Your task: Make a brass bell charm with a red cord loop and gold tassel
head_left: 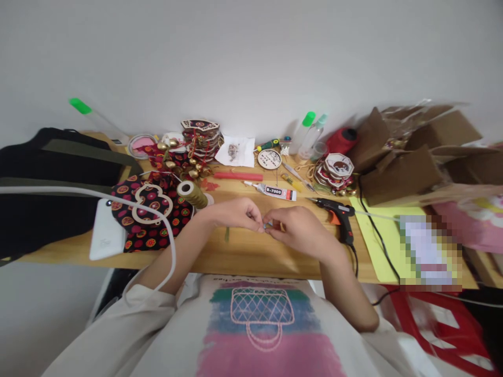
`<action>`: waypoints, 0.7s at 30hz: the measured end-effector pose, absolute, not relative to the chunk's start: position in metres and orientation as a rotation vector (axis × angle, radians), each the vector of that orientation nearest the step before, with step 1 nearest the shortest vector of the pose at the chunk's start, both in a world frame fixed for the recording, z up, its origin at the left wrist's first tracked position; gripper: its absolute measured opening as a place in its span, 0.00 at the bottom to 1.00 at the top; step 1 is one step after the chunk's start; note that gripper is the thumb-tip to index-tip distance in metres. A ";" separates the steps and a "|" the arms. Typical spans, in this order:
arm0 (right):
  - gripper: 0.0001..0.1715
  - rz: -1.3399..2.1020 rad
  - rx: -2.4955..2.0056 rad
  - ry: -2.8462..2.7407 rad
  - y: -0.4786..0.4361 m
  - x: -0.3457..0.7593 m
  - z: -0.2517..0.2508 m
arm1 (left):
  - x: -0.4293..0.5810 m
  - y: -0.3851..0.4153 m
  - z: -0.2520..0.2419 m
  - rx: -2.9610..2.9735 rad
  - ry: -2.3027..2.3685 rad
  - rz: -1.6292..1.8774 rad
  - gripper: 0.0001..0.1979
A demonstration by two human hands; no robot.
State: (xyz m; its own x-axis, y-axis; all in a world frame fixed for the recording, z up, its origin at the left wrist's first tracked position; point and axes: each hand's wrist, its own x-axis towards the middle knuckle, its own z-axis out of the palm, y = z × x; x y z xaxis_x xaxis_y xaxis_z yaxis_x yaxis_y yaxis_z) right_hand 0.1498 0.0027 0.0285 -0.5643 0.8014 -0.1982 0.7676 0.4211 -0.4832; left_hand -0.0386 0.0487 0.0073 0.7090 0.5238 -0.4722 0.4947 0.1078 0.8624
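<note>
My left hand (238,213) and my right hand (297,228) meet over the middle of the wooden table (251,251). Both pinch a tiny pale-blue piece (268,226) between their fingertips; I cannot make out what it is. A thin green strip (227,234) lies on the table just left of my left hand. A glue tube (275,191) marked B-7000 lies beyond the hands. A black and orange hot glue gun (341,219) rests to the right of my right hand.
Gold thread spool (192,194) and patterned red-black fabric with a wooden ring (151,212) sit at left, beside a white power bank (105,236). Stacks of ornaments (202,137), bottles (305,131), cardboard boxes (401,167) line the back. A yellow mat (377,246) lies right.
</note>
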 end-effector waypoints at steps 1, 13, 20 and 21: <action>0.08 0.829 -1.417 -2.587 0.003 0.150 0.028 | -0.039 0.049 0.007 1.520 0.874 0.026 0.10; 0.09 0.752 -1.303 -2.611 0.003 0.153 0.027 | -0.042 0.049 0.004 1.427 0.838 0.022 0.12; 0.10 0.766 -1.250 -2.576 0.005 0.156 0.026 | -0.043 0.049 0.003 1.401 0.835 0.049 0.11; 0.10 0.761 -1.248 -2.569 0.005 0.156 0.026 | -0.043 0.049 0.003 1.395 0.839 0.054 0.11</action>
